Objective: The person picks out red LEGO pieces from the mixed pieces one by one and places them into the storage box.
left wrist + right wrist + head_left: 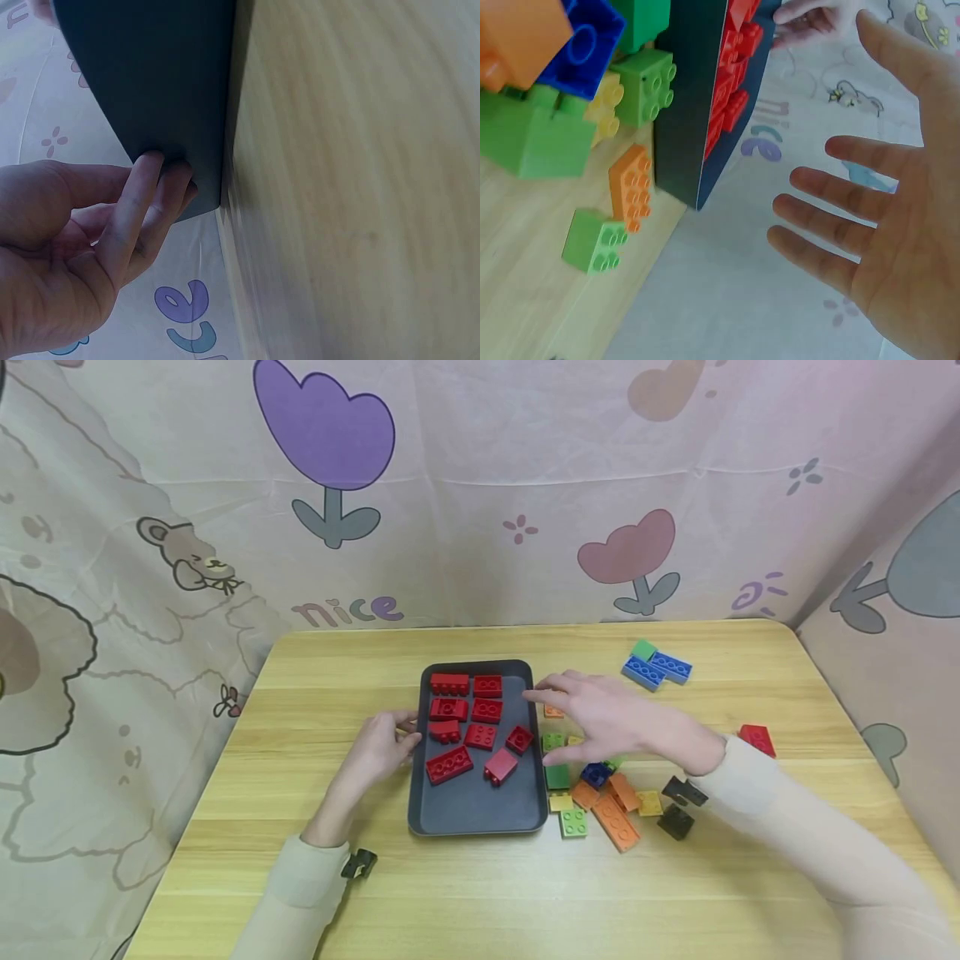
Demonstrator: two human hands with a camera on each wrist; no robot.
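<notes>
A dark grey tray point(480, 814) holds several red toy building bricks point(450, 766), most of them laid in rough rows. At the tray's left side is my left hand point(382, 745); in the left wrist view its bent fingertips point(150, 161) touch the outer wall. My right hand point(600, 714) hovers over the tray's right rim with its fingers spread and nothing between them. The right wrist view shows its palm point(907, 262) bare. Below and beside this hand lie several loose bricks, among them a green brick point(649, 86) and an orange brick point(630, 187).
Two blue bricks point(671, 667) and a green one point(644, 649) lie at the back right. A single red brick point(757, 740) sits beyond my right sleeve. A black brick point(676, 822) is near the right forearm. Patterned cloth point(480, 568) hangs behind the wooden table point(337, 652).
</notes>
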